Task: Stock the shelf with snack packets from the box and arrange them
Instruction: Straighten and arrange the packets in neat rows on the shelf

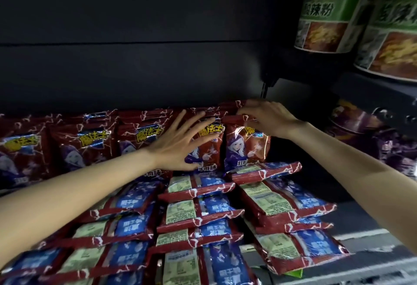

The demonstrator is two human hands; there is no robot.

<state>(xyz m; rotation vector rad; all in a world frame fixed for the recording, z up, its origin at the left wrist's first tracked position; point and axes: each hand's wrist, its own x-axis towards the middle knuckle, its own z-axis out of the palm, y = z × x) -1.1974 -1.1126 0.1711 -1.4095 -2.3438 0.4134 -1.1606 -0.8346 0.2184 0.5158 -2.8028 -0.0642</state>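
Observation:
Red snack packets with a purple wizard picture stand upright in a row [85,144] along the back of the shelf. My left hand [178,142] lies flat with spread fingers against the front of one upright packet [208,149]. My right hand [268,117] curls over the top edge of the rightmost upright packet [248,147] and grips it. In front, several packets lie face down in stacks [198,212], showing blue and green label backs. The box is out of view.
Green-labelled noodle tubs [327,13] stand on a higher shelf at the upper right. Dark purple packages [365,131] sit to the right of the row. The dark back wall [135,47] rises behind the packets. The shelf's front edge [361,266] shows at lower right.

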